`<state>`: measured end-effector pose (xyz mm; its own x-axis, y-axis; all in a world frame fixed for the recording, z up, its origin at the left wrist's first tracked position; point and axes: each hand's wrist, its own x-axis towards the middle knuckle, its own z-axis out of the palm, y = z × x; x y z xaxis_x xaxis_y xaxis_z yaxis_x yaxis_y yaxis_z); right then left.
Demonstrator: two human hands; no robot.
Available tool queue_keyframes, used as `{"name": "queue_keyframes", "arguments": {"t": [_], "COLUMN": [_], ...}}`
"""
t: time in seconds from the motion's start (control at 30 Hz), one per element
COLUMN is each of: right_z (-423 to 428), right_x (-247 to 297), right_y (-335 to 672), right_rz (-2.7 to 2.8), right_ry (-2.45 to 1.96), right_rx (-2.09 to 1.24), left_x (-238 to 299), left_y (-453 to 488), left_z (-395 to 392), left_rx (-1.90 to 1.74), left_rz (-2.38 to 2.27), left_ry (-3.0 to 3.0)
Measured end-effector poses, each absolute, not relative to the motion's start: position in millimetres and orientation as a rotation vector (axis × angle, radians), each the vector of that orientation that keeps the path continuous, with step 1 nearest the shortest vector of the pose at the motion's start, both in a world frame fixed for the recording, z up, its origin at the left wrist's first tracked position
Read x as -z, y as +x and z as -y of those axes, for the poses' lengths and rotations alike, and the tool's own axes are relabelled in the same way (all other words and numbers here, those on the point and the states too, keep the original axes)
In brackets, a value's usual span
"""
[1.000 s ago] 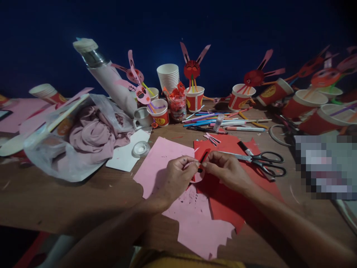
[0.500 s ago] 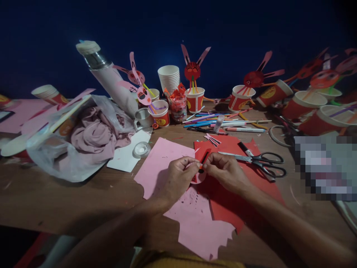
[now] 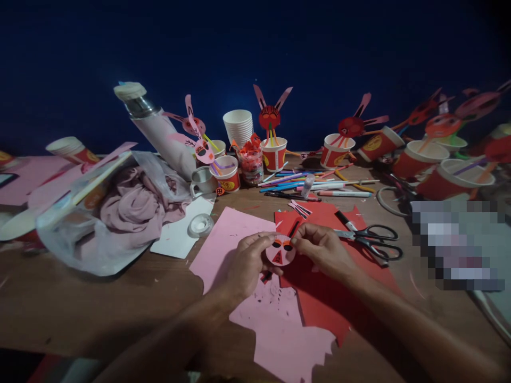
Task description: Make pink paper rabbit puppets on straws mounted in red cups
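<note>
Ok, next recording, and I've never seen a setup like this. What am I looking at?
There's no machine: a camera worn on a person's head looks forward and down at their bare hands. The left hand holds a pink paper disc with a face on it; the right hand is at its right edge, its grip hard to make out. On the table below lie pink paper, red paper and scissors. Farther back are thin coloured sticks and red-and-white cups, some with long-eared paper figures.

Craft workspace, home or classroom unclear: table (image 3: 120, 308) with cut paper (image 3: 239, 223) under fingers (image 3: 307, 247), scissors (image 3: 356, 234) right of them, tape (image 3: 200, 225) left, pens (image 3: 343, 193) beyond, paper cups (image 3: 275, 156) bearing faces (image 3: 270, 117) farther back, along blue wall (image 3: 199, 48).
</note>
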<state>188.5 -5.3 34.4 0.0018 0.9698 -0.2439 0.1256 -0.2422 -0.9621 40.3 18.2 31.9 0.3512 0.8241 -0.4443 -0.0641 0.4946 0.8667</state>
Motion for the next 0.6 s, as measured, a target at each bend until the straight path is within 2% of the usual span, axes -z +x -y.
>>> {"name": "queue_keyframes", "arguments": {"t": [0.17, 0.6], "right_z": [5, 2], "right_x": [-33, -24], "right_y": [189, 199], "right_rz": [1.223, 1.188], "right_ry": [-1.462, -1.394], "right_rx": [-1.312, -1.256], "left_x": [-34, -37], "left_y": [42, 41], "left_z": [-18, -21], "left_rx": [-0.628, -0.75], "left_rz": [-1.075, -1.06], "left_ry": [0.853, 0.76]}}
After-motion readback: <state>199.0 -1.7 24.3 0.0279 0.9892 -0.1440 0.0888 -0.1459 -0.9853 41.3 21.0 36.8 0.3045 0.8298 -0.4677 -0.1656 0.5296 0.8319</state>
